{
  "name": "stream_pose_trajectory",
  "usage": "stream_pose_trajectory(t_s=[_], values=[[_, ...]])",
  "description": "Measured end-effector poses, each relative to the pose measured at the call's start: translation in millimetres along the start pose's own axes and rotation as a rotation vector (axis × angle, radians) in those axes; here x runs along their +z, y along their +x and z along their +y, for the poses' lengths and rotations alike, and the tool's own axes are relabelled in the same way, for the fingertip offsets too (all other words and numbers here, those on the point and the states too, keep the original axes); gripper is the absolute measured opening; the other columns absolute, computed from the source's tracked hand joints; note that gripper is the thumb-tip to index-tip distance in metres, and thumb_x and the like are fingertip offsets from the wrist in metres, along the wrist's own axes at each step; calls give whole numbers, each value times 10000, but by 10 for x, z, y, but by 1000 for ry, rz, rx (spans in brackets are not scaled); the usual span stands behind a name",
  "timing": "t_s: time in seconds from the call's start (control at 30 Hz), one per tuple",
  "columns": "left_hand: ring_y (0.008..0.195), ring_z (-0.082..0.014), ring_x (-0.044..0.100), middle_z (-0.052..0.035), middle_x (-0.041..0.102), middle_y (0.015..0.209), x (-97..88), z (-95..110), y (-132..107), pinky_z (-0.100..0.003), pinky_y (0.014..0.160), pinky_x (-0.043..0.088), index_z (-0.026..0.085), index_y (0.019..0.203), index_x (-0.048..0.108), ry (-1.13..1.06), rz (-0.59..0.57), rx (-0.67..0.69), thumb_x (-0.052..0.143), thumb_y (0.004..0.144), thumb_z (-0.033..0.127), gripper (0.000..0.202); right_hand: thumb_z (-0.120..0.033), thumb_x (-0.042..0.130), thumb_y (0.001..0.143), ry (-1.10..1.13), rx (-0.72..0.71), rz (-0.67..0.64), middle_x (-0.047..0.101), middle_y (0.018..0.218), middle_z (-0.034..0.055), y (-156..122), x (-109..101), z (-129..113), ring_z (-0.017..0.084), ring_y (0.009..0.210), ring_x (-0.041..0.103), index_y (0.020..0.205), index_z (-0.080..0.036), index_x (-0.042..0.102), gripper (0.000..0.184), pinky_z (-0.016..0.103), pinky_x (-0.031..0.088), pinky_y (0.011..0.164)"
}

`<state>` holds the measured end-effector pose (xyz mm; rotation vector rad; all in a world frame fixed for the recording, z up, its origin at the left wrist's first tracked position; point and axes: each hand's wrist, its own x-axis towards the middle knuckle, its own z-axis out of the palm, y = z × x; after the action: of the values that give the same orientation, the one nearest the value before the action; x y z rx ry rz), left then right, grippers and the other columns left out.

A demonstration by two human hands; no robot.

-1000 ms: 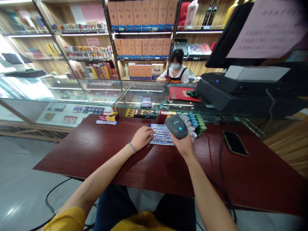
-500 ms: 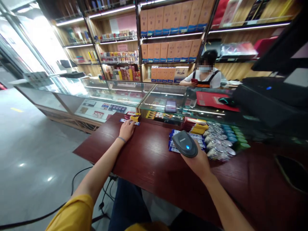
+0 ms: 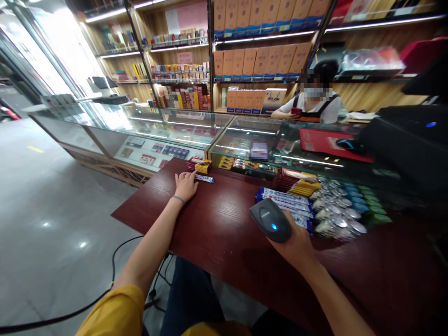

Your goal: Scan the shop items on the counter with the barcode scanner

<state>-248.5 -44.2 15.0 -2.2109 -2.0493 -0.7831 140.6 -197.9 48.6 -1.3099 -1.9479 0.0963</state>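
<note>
My left hand (image 3: 186, 186) lies on the left part of the dark red-brown tabletop, palm down with its fingers apart. Its fingertips are at the left end of a slim blue-and-white packet (image 3: 205, 178); whether they touch it I cannot tell. Just behind sits a small stack of yellow-and-red packs (image 3: 200, 165). In my right hand (image 3: 297, 240) is a black barcode scanner (image 3: 270, 220) with a blue light on top, fingers wrapped round its handle. The scanner partly covers a row of blue-and-white packets (image 3: 290, 204) lying on the table.
Yellow-and-red packs (image 3: 299, 181), silver-lidded cups (image 3: 338, 210) and green-topped items (image 3: 374, 205) stand at the right. Glass display cases (image 3: 168, 123) run behind the table. Beyond them a person (image 3: 313, 100) holds a phone. A black cable (image 3: 114, 261) hangs at the left.
The view has shifted a little. My left hand has slid left off the single packet, so more of it shows. My right hand still holds the scanner over the row of packets.
</note>
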Motion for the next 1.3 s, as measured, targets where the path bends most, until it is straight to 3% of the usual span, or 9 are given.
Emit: stream_pose_trajectory(t_s=[0.17,0.3,0.43,0.53,0.7,0.8,0.9,1.03,1.3], values=[[1226,-378,479,-112,666,1130,-118,52,-65,-757,1148,130,276,1105,729,-21,-99,91,653,870,282,247,-348,656,772,-37,2,-2,758,876,54,-25,28,10,296,659,740,1228,-260,531,482,340,512,546],[1181,-336,550,-97,689,1114,-153,54,-56,-703,1152,227,248,1029,720,-103,-151,131,653,882,276,164,-357,650,785,-42,-9,-1,763,929,73,-39,52,26,293,690,743,1271,-240,520,516,337,522,567],[1081,-283,633,-98,719,1107,-171,38,-37,-535,1097,414,207,1045,701,-179,-221,184,615,911,275,174,-359,653,777,-41,-4,-6,755,850,50,-32,44,33,289,677,741,1257,-238,526,511,324,514,563],[1045,-257,651,-95,725,1081,-182,111,-49,-416,1011,492,201,1038,707,-233,-179,196,575,949,349,218,-336,661,773,-23,6,2,746,813,29,-9,8,-4,279,662,739,1227,-247,538,478,307,498,547],[971,-216,695,-68,735,1057,-146,493,-106,-362,935,547,203,1100,693,-701,-126,1,549,971,433,301,-347,645,822,15,86,80,742,861,42,22,-78,-104,259,727,741,1175,-253,544,379,300,514,609],[823,-200,727,-85,728,971,-123,745,-160,-331,750,602,156,1154,660,-1155,-316,-251,621,933,463,380,-352,637,832,28,129,92,742,917,58,36,-114,-137,253,808,742,1159,-255,538,354,298,525,663],[811,-192,737,-99,726,963,-124,891,-225,-289,691,612,134,1164,653,-1431,-521,-362,726,876,420,412,-355,639,820,26,129,29,749,986,67,44,-120,-136,266,851,747,1218,-256,529,425,301,522,662],[809,-193,748,-121,735,999,-124,934,-278,-271,673,619,126,1153,661,-1510,-640,-386,762,861,361,389,-380,656,797,-11,120,-51,756,950,56,42,-84,-122,274,756,747,1243,-258,529,480,303,490,591],[807,-203,752,-132,743,1022,-123,960,-272,-279,668,617,122,1139,661,-1446,-655,-382,754,866,345,364,-368,710,751,-81,111,-144,742,765,23,55,-76,-165,262,664,722,1241,-246,587,519,287,438,552]])
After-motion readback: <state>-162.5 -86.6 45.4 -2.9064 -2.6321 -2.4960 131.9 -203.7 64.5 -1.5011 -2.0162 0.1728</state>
